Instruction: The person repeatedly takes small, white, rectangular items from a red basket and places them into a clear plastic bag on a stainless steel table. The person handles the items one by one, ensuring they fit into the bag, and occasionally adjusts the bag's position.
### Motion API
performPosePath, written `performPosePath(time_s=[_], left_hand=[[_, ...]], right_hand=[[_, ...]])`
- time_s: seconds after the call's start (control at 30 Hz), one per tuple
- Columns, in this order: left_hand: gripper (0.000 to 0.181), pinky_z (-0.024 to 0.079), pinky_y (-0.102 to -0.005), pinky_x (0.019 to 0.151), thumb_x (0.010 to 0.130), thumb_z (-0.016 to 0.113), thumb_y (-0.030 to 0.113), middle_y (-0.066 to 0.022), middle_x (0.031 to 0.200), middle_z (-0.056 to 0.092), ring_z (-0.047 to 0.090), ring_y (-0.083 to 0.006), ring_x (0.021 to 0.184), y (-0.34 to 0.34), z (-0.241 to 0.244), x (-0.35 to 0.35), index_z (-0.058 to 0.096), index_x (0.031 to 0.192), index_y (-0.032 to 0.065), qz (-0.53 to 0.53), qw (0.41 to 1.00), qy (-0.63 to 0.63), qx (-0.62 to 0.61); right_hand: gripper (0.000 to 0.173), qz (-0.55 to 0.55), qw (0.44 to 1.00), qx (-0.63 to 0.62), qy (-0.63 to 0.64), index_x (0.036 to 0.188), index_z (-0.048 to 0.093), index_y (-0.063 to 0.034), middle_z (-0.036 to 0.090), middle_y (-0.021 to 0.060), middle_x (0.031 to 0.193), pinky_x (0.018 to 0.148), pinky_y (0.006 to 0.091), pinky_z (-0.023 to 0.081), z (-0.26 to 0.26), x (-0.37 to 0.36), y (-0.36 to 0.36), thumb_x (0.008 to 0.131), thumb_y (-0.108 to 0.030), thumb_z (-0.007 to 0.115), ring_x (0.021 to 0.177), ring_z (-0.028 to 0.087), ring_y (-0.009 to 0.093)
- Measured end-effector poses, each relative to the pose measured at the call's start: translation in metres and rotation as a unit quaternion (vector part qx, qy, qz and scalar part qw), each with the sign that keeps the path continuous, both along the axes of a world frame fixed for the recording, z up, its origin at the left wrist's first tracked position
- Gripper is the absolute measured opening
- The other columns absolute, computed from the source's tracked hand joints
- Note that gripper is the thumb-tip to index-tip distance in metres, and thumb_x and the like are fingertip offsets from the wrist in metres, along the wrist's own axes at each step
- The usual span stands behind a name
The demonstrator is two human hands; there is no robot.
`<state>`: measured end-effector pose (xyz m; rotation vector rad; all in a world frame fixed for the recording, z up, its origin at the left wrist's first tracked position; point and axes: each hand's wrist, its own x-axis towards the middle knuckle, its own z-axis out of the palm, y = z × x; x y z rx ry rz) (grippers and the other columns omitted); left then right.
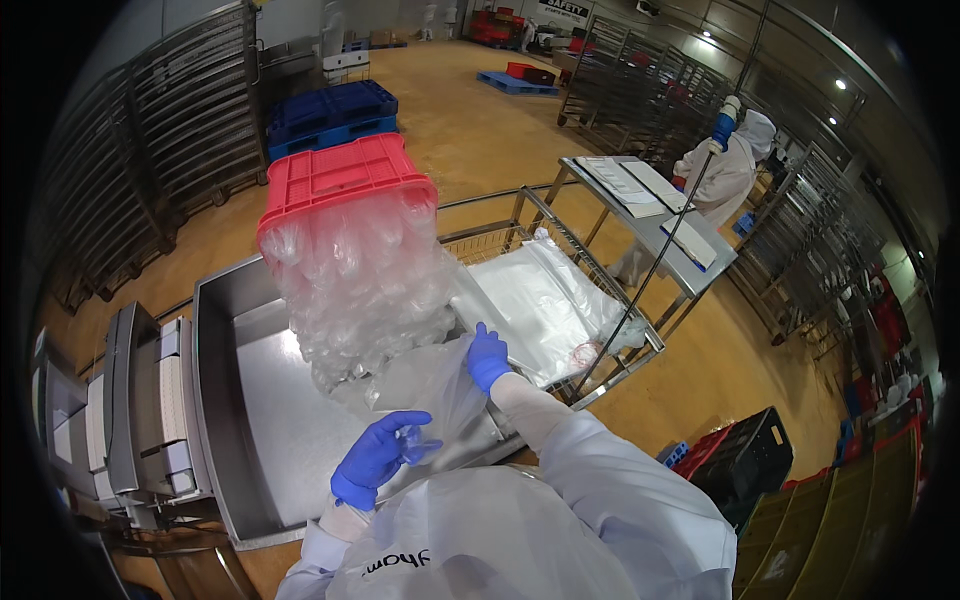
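My left hand (382,457), in a blue glove, is closed on a gathered part of a clear plastic bag (420,382). My right hand (488,358), gloved the same way, grips the bag's other side, up and to the right. The bag is spread between the two hands over a stainless steel tub table (300,420). Just beyond it, many clear plastic bags (360,292) hang in a thick bunch below a red plastic crate (345,176) that lies tipped on its side. Silvery-white plastic sheets or bags (525,300) lie in a wire basket cart beside my right hand.
A steel table (705,266) with papers stands at the right, a co-worker in white (724,169) behind it. A thin hanging hose (675,232) crosses in front. Blue pallets (330,112) and tall racks stand beyond. A conveyor machine (142,405) adjoins the tub; dark crates (750,457) are at lower right.
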<state>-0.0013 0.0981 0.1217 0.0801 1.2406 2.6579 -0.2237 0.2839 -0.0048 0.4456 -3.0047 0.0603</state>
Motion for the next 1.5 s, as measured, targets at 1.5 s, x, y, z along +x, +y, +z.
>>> performPosePath(time_s=[1.5], left_hand=[[0.045,0.042,-0.0379,0.084,0.059,0.055,-0.006,-0.0094,0.114,0.052,0.049,-0.0306,0.101,-0.093,-0.042,-0.075,0.062,0.102,0.0068,0.503,0.46,0.245,-0.689]], right_hand=[[0.028,0.12,0.88,-0.427,0.17,0.097,0.059,-0.0008,0.053,0.0132,0.086,0.07,0.0322,0.044,0.073,0.008,-0.034,0.07,-0.005,0.053,0.078,0.055,0.028]])
